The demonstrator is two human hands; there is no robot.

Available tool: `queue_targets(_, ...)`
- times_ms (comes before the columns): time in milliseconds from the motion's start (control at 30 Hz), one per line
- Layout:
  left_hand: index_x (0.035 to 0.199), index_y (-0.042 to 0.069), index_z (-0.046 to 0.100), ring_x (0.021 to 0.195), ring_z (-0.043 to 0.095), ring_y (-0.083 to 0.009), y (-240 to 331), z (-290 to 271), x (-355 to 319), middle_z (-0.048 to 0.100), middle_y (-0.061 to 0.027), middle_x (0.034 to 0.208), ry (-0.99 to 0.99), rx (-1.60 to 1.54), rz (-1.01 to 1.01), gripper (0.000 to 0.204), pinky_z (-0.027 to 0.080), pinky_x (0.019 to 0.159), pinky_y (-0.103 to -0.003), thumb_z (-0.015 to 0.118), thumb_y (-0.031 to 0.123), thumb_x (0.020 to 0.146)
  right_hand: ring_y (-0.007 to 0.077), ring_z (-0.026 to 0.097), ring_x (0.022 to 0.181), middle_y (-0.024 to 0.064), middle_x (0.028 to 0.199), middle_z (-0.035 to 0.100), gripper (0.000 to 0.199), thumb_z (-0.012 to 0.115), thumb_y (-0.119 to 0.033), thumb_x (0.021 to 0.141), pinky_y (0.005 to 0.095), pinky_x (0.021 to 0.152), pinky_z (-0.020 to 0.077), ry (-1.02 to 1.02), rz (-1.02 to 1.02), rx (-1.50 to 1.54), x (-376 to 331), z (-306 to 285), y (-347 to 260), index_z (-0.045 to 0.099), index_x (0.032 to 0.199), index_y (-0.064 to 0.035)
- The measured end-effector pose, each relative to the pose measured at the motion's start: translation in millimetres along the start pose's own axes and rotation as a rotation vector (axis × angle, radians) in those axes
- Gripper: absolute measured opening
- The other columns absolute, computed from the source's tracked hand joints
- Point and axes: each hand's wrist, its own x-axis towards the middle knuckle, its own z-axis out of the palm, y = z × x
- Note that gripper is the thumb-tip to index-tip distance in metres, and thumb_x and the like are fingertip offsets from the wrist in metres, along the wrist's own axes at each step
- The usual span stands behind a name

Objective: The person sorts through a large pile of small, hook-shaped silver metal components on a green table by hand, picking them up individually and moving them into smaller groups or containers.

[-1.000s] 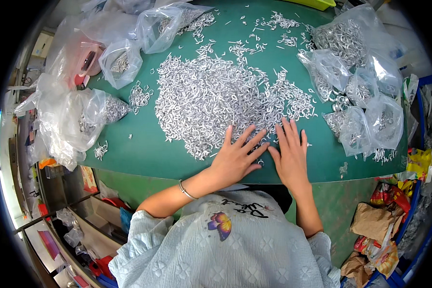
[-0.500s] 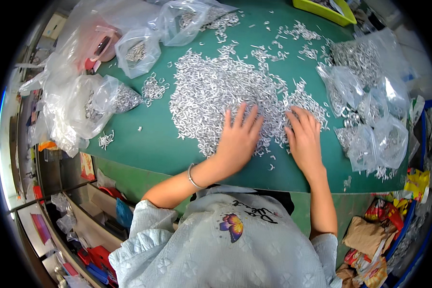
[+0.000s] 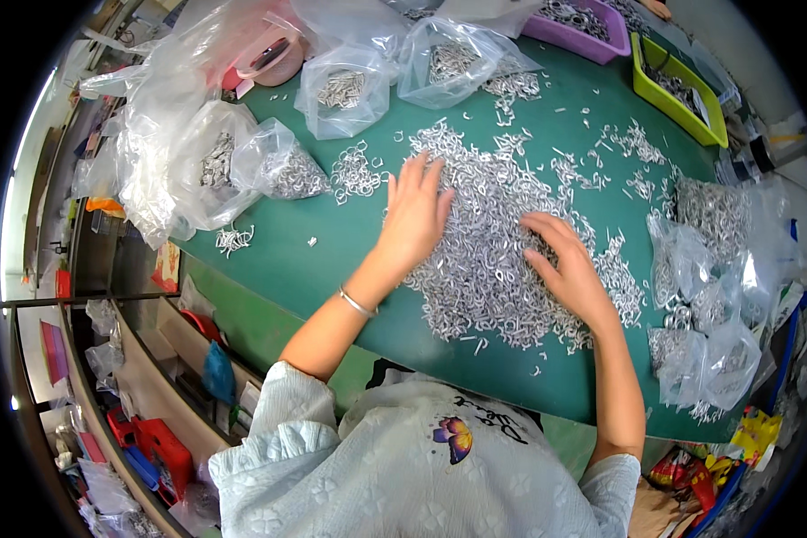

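Note:
A wide heap of small silvery hook-shaped metal pieces [image 3: 489,269] lies spread on the green tabletop [image 3: 332,287]. My left hand [image 3: 414,215] rests against the heap's left edge, fingers stretched out and pointing away, with a metal bangle [image 3: 359,302] on its wrist. On the right part of the heap is my right hand [image 3: 567,264], its fingers bent a little and its thumb apart. I see nothing held in either hand.
Clear plastic bags of metal pieces stand at the left [image 3: 287,166], far side [image 3: 342,90] and right [image 3: 713,359]. A purple tray [image 3: 592,45] and a yellow-green tray [image 3: 681,106] sit at the far right. Small loose clusters [image 3: 357,172] surround the heap. Shelving [image 3: 134,386] lines the lower left.
The view has swung, shifting the table scene right and down. My left hand has moved from the heap's near middle to its left edge. My right hand now lies further onto the heap.

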Motion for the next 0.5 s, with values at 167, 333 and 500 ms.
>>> queue_targets(167,0.129,0.001,0.052,0.120,0.046,-0.0397,-51.1,16.2,49.6,0.050,-0.0230,0.128,0.024,-0.127,-0.189,0.039,0.037,0.102,-0.046,0.056,0.017,0.094,0.0253,0.055,0.115,0.0141,0.128,0.057,0.040,0.059,-0.017,0.094,0.0351,0.096,0.0434,0.172,0.116,0.088,72.9,19.0,44.1,0.053,0.129,-0.0007)
queue_targets(333,0.125,0.003,0.055,0.112,0.049,-0.0373,-63.9,31.9,65.5,0.054,-0.0216,0.115,-0.060,-0.176,-0.160,0.037,0.039,0.098,-0.042,0.059,0.016,0.091,0.0272,0.061,0.102,0.0182,0.118,0.062,0.039,0.059,-0.020,0.092,0.0371,0.090,0.0471,0.300,0.296,0.151,123.7,42.3,75.7,0.057,0.123,0.0027)
queue_targets(500,0.131,0.003,0.051,0.107,0.055,-0.0308,-59.5,19.5,56.2,0.053,-0.0175,0.116,-0.288,-0.357,-0.123,0.047,0.044,0.096,-0.038,0.065,0.013,0.088,0.0263,0.062,0.093,0.0166,0.114,0.064,0.039,0.059,-0.022,0.091,0.0355,0.084,0.0485,0.219,0.258,0.232,121.2,55.9,68.0,0.058,0.123,0.0019)
